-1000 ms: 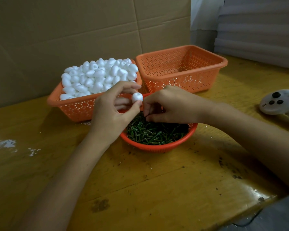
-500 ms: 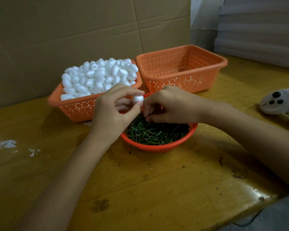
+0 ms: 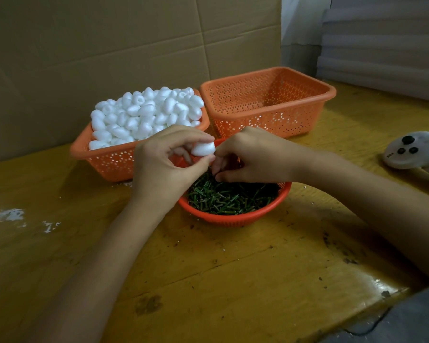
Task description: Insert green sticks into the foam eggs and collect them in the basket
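The left hand's (image 3: 164, 167) grip has turned its pinched foam egg (image 3: 203, 148) toward the right hand (image 3: 255, 157), whose grip I cannot tell; insertion looks near.

The desk (image 3: 233, 280) carries two baskets side by side at the rear. The left basket (image 3: 109, 164) holds the foam eggs (image 3: 144, 115), and the right basket (image 3: 265, 120) stands just beside it. The bowl (image 3: 233, 219), in front of both, contains the sticks (image 3: 233, 196). Above its rear rim, the left hand (image 3: 166, 164) holds a single egg (image 3: 203, 148), with the right hand (image 3: 253, 157) just beside it. The controller (image 3: 411, 149) lies well to the right. Cardboard (image 3: 109, 45) stands behind.
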A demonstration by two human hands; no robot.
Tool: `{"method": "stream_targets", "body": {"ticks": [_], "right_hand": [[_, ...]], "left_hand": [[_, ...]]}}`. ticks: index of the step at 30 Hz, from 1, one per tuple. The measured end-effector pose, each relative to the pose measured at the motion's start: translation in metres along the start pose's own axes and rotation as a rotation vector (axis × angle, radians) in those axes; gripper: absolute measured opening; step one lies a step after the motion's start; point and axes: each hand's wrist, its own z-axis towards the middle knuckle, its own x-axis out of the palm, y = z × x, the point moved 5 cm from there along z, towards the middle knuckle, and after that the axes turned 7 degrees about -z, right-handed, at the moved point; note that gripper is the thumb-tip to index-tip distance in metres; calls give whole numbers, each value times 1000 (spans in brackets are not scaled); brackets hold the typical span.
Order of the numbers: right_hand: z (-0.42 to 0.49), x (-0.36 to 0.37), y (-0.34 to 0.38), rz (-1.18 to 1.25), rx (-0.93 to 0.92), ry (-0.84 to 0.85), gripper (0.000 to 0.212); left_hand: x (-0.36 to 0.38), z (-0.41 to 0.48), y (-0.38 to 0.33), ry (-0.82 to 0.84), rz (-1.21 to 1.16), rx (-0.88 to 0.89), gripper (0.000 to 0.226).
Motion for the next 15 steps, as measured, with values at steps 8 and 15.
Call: {"method": "stream_targets", "body": {"ticks": [8,15], "right_hand": [[-1,-1,1,14,-6,2,16],[-2,-1,0,28,-18,-3,14]], "left_hand": [[-1,0,1,22,1,-9,24],[1,0,-1,22,-28,-59,40]]}}
